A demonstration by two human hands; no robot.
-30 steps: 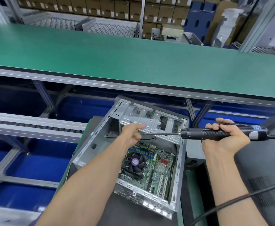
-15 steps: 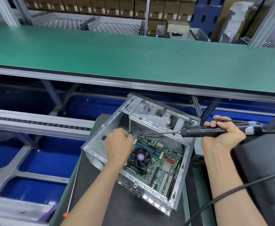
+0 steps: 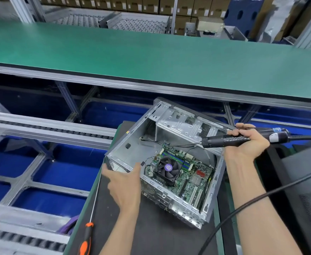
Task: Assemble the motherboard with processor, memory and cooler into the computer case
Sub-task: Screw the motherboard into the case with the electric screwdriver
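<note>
While the long green conveyor belt [image 3: 151, 57] runs bare across the far side of the station, the work sits nearer, on a dark mat [image 3: 156, 234] at the bench edge. On that mat lies the computer case [image 3: 130, 153], open side up and turned at an angle to the bench, with its drive cage [image 3: 188, 124] at the far end. Inside it, flat on the floor of the case, lies the motherboard [image 3: 193, 173], with the cooler [image 3: 167, 169] and its fan on the near-left part and memory sticks [image 3: 178, 159] just beyond it, so the board looks already seated and dressed.

By my reading, the step in hand is screwing the board down. The right hand [image 3: 246, 142] is wrapped round a black electric screwdriver [image 3: 230, 139], its cable [image 3: 243, 208] trailing back past the forearm, and the thin bit [image 3: 182, 144] reaches to the board's far corner, where it seems to meet a screw point, though the screw itself is too small to make out. The left hand [image 3: 125, 183] has thumb and fingers spread, clasping the near-left corner of the case wall to steady it.

Next the bit should stand square to the board before driving, with the left hand holding the case from sliding on the mat; a slip there could score the circuitry. Other mounting points probably remain, but I cannot tell which are filled.

A spare orange-handled screwdriver [image 3: 85, 238] lies on the bench's left edge, apart from the case
</note>
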